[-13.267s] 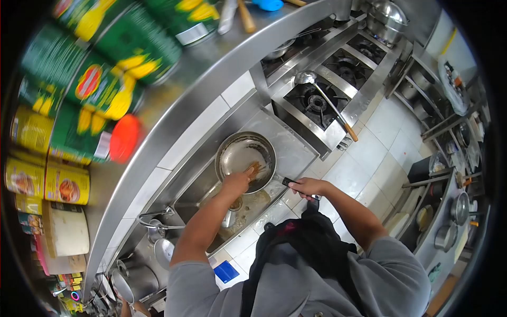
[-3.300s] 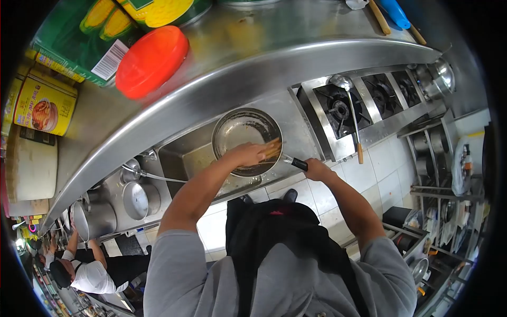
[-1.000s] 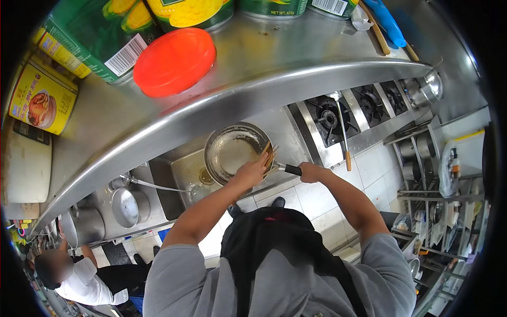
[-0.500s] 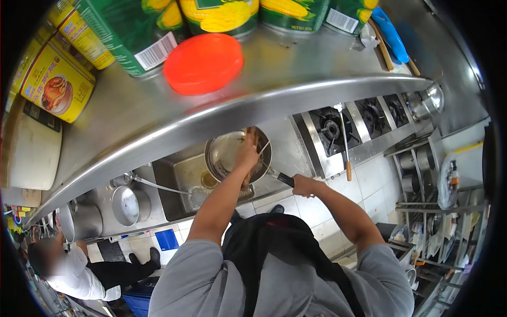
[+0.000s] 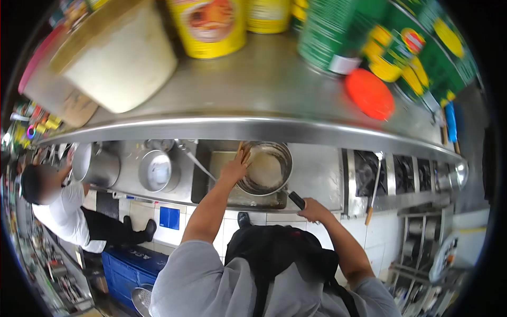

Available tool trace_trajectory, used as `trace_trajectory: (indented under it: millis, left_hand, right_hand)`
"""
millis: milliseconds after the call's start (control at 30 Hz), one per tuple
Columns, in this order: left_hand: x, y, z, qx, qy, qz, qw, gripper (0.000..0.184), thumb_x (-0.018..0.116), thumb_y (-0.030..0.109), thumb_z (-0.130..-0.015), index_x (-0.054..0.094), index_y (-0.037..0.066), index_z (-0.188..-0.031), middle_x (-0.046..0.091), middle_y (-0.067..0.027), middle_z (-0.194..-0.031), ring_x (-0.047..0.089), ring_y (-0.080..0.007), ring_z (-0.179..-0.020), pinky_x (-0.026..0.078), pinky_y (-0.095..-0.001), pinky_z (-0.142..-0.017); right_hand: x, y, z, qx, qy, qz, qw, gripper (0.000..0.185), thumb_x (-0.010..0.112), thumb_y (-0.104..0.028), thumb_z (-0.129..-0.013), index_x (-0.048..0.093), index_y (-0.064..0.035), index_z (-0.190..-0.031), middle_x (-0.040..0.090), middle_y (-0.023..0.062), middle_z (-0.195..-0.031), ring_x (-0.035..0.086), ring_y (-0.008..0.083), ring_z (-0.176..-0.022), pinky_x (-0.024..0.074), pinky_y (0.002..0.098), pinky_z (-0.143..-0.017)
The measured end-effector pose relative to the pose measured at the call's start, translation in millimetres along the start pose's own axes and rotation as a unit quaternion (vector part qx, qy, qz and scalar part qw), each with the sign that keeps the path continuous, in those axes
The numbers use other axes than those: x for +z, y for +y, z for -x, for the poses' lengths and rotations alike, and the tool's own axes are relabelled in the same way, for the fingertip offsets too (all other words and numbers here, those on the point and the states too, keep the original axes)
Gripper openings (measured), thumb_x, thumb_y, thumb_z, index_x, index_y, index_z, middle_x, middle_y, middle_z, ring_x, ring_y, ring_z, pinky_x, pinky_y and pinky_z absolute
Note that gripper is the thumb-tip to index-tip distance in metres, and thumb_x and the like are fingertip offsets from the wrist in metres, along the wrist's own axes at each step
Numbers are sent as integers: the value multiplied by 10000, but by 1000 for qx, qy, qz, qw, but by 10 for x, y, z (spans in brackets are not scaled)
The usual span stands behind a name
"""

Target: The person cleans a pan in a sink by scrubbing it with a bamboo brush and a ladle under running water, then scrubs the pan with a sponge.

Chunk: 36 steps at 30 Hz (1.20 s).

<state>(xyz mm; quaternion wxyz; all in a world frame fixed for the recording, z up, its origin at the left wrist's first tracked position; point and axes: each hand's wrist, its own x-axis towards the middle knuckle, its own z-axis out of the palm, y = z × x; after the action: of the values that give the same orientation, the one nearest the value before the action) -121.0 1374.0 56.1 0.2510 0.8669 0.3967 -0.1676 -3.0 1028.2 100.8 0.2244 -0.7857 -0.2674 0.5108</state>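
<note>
Over the metal sink (image 5: 206, 182) is a round pan (image 5: 265, 168) with a pale, worn inside and dark marks round its wall. Its black handle (image 5: 296, 199) points to the lower right, and my right hand (image 5: 316, 210) is closed round the end of it. At the pan's left rim my left hand (image 5: 234, 169) holds a brown bundle of thin sticks (image 5: 244, 151), partly hidden by the fingers. A faucet spout (image 5: 194, 160) reaches over the sink from the left.
Above the sink runs a steel shelf (image 5: 253, 127) with cans, a white tub (image 5: 119, 58) and a red lid (image 5: 369, 94). Pots (image 5: 156, 170) stand left. Burners (image 5: 371, 177) with a ladle (image 5: 375, 182) lie right. A co-worker (image 5: 63, 203) stands far left, near a blue box (image 5: 127, 269).
The view has swung, so the shelf and cans appear shifted. My left hand has moved with the sticks from inside the pan to its left rim. My right hand keeps hold of the handle.
</note>
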Motion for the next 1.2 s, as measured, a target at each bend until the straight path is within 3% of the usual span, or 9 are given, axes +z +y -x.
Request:
trace_trajectory:
  millis: [167, 233, 367, 433, 633, 900, 967, 1100, 1200]
  left_hand:
    - [-587, -971, -75, 20, 77, -36, 996, 799, 589, 420, -930, 171, 300, -1600, 536, -279, -1389, 633, -440, -1140, 501, -522, -980]
    - [-455, -1580, -648, 200, 287, -76, 934, 795, 597, 423, -921, 191, 301, -1594, 481, -260, -1451, 638, -431, -1133, 515, -520, -958]
    - [-407, -1858, -536, 109, 193, -63, 973, 762, 614, 400, -907, 266, 296, -1576, 571, -242, -1361, 653, -410, -1114, 524, -510, -944]
    - [-309, -1864, -406, 98, -66, -150, 981, 718, 606, 378, -909, 327, 258, -1559, 643, -225, -1265, 667, -396, -1088, 522, -500, -950]
    - [-82, -1929, -114, 145, 20, 213, 966, 724, 533, 497, -951, 288, 231, -1578, 620, -258, -1299, 605, -409, -1205, 488, -476, -1012]
    - [395, -1606, -350, 211, 31, 137, 967, 595, 368, 520, -1022, 262, 323, -1574, 567, -223, -1382, 562, -433, -1243, 440, -500, -1065]
    - [379, -1558, -582, 4, -13, 246, 969, 611, 363, 523, -1022, 217, 332, -1584, 536, -191, -1429, 551, -444, -1253, 433, -530, -1071]
    - [439, -1332, -271, 151, -47, 142, 977, 579, 343, 573, -1001, 364, 340, -1531, 546, -176, -1430, 537, -420, -1283, 408, -547, -1088]
    - [229, -1612, -417, 68, 13, 192, 979, 581, 374, 549, -1006, 385, 286, -1523, 622, -204, -1309, 609, -409, -1190, 464, -536, -1028]
  right_hand:
    - [304, -352, -399, 11, -73, 7, 997, 261, 752, -182, -774, 582, 5, -839, 595, 70, -599, 599, 168, -482, 474, 328, -436]
    - [467, -393, -722, 10, -101, 28, 994, 264, 763, -194, -769, 589, -7, -839, 593, 65, -602, 589, 163, -483, 464, 329, -436]
    - [810, -696, -1193, 27, -158, 34, 987, 273, 782, -223, -754, 606, -36, -847, 578, 50, -593, 548, 152, -479, 441, 339, -440]
    - [968, -909, -1324, 36, -158, 40, 986, 268, 779, -222, -748, 608, -44, -854, 567, 43, -587, 533, 148, -477, 442, 340, -448]
    - [928, -1505, -1504, 73, -158, 237, 956, 207, 680, -151, -750, 636, -51, -926, 631, 102, -641, 600, 211, -521, 485, 371, -513]
    - [731, -1766, -1795, -45, -92, 498, 861, 399, 638, -110, -747, 661, -41, -1138, 716, 201, -1053, 701, 364, -995, 562, 464, -836]
    - [706, -1787, -1851, -16, -130, 503, 855, 433, 640, -108, -748, 654, -58, -1178, 690, 209, -1150, 664, 382, -1093, 541, 487, -912]
    - [665, -1803, -1832, -66, -127, 498, 855, 366, 615, -80, -732, 679, -80, -1093, 700, 234, -1042, 677, 406, -1000, 543, 492, -836]
    - [779, -1828, -1898, -50, -93, 489, 866, 366, 614, -86, -734, 681, -100, -1093, 709, 212, -1038, 679, 408, -988, 545, 496, -838]
